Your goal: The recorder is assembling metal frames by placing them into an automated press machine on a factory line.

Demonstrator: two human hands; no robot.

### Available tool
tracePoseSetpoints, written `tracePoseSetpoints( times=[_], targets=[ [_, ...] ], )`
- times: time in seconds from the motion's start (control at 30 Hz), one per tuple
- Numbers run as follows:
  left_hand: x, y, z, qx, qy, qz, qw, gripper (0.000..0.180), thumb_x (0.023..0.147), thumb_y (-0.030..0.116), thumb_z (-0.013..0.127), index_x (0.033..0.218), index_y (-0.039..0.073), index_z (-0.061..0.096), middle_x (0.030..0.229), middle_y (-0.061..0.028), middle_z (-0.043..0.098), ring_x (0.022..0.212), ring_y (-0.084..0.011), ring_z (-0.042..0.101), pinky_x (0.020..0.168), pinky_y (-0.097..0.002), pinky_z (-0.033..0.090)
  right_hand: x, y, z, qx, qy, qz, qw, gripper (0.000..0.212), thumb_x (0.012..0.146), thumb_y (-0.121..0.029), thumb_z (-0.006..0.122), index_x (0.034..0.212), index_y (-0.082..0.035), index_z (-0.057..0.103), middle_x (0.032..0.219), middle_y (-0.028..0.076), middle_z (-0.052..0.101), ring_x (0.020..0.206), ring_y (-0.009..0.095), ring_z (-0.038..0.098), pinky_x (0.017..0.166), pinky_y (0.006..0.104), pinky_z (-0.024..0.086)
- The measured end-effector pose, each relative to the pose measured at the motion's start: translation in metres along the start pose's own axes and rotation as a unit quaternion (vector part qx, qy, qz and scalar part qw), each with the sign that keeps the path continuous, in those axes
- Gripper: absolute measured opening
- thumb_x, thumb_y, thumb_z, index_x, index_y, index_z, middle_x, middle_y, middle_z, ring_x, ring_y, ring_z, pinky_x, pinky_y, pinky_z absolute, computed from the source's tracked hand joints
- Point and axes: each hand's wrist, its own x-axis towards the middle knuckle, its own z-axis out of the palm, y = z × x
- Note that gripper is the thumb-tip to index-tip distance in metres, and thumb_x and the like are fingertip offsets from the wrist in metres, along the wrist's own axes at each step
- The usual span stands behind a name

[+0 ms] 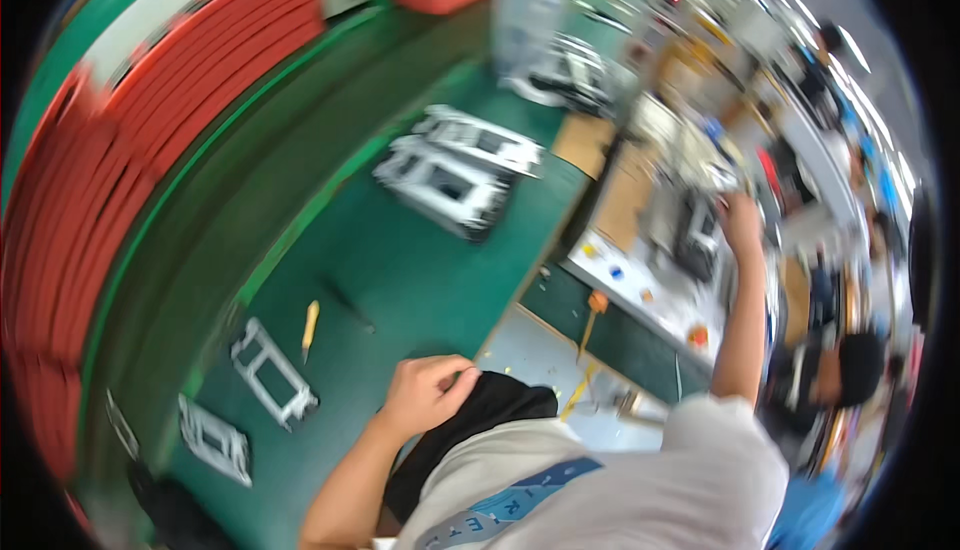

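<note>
My left hand (430, 393) is curled at the near edge of the green work table (370, 270), beside my dark trousers (470, 420). Nothing shows in its fingers. Reaching far to the right, my right hand (740, 222) is beside the upper edge of a dark grey boxy part (697, 237) on a white side bench (655, 290). Motion blurs those fingers, so their grip on the part is unclear. On the green table, two light metal frames (445, 185) (482, 140) lie together. Slimmer silver frames (272, 372) (215, 440) rest at the left, near a yellow-handled tool (311, 325).
Red stacked trays (200, 70) line the left behind a green ledge. A gap separates table and bench, where an orange-handled screwdriver (597, 302) stands out. Cardboard (628, 195) and clutter cover the bench. At the right sits another person in a dark cap (860, 368).
</note>
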Motion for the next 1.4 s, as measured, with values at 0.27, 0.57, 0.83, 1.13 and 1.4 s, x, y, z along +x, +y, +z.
tracePoseSetpoints(
  times=[0.27,0.57,0.83,1.13,1.4],
  targets=[
    [0.0,-0.014,0.006,0.008,0.058,0.061,0.996,0.013,0.092,0.02,0.068,0.086,0.008,0.07,0.061,-0.009,0.06,0.051,-0.0256,0.059,0.049,-0.0364,0.045,0.086,-0.326,-0.116,0.167,0.233,-0.385,0.877,0.017,0.088,-0.002,0.068,0.104,-0.005,0.071,0.075,0.011,0.053,0.069,0.029,0.056,0.061,0.0409,0.044],
    [0.006,-0.006,0.004,-0.059,-0.016,0.017,0.998,0.014,0.091,0.017,0.065,0.084,0.005,0.07,0.054,-0.0113,0.053,0.047,-0.029,0.052,0.05,-0.0402,0.041,0.107,-0.66,-0.057,0.317,0.019,-0.57,0.758,0.014,0.083,-0.018,0.063,0.08,-0.007,0.071,0.088,0.016,0.07,0.088,0.036,0.068,0.076,0.0487,0.054],
    [0.002,-0.016,0.005,-0.07,0.021,0.06,0.996,0.013,0.09,0.016,0.067,0.084,0.005,0.07,0.056,-0.0098,0.054,0.047,-0.0256,0.051,0.049,-0.0377,0.04,0.061,-0.55,-0.095,0.282,-0.044,-0.615,0.735,0.017,0.087,-0.012,0.066,0.1,-0.004,0.072,0.089,0.013,0.067,0.087,0.036,0.065,0.076,0.0464,0.053],
    [0.007,-0.012,-0.002,-0.073,0.009,0.04,0.996,0.011,0.089,0.014,0.069,0.083,0.004,0.068,0.053,-0.0083,0.048,0.044,-0.0193,0.042,0.046,-0.0339,0.033,0.107,-0.39,-0.071,0.22,-0.236,-0.458,0.828,0.033,0.081,-0.008,0.068,0.114,-0.007,0.073,0.087,0.013,0.07,0.08,0.034,0.065,0.075,0.0445,0.052],
    [0.006,-0.008,0.005,-0.057,-0.012,0.009,0.998,0.011,0.091,0.012,0.068,0.085,0.004,0.07,0.052,-0.0054,0.047,0.043,-0.013,0.038,0.044,-0.0304,0.03,0.099,-0.402,-0.044,0.305,-0.079,-0.516,0.796,0.019,0.085,-0.011,0.067,0.103,-0.008,0.074,0.095,0.01,0.068,0.094,0.032,0.065,0.084,0.0435,0.052]
  ],
)
